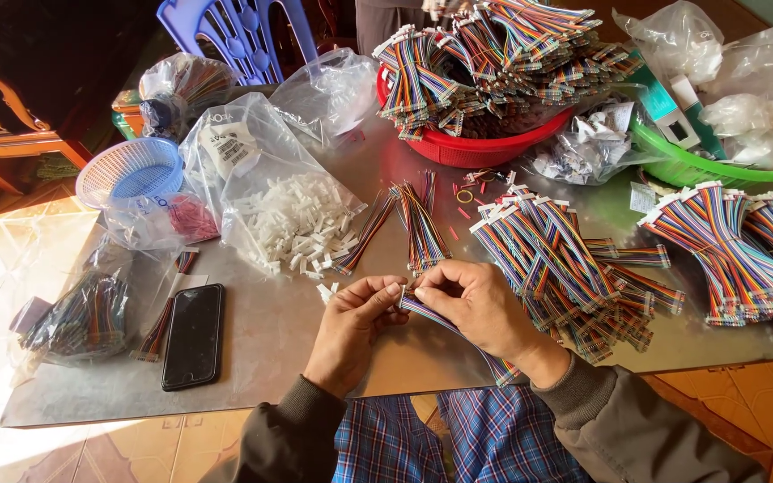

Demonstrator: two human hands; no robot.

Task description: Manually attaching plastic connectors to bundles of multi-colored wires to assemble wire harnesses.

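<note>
I see my left hand (351, 326) and right hand (480, 309) close together, both pinched on one end of a rainbow ribbon cable (458, 335) whose length runs back right toward me, over the tabletop (270, 344) edge.

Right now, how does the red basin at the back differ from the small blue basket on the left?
The red basin is solid-walled and heaped with rainbow ribbon cables; the blue basket is a pale lattice, and nothing shows above its rim. The basin looks wider and sits at the table's far middle; the basket sits at the left edge, partly behind a clear bag. Both are round, and neither hand touches them.
</note>
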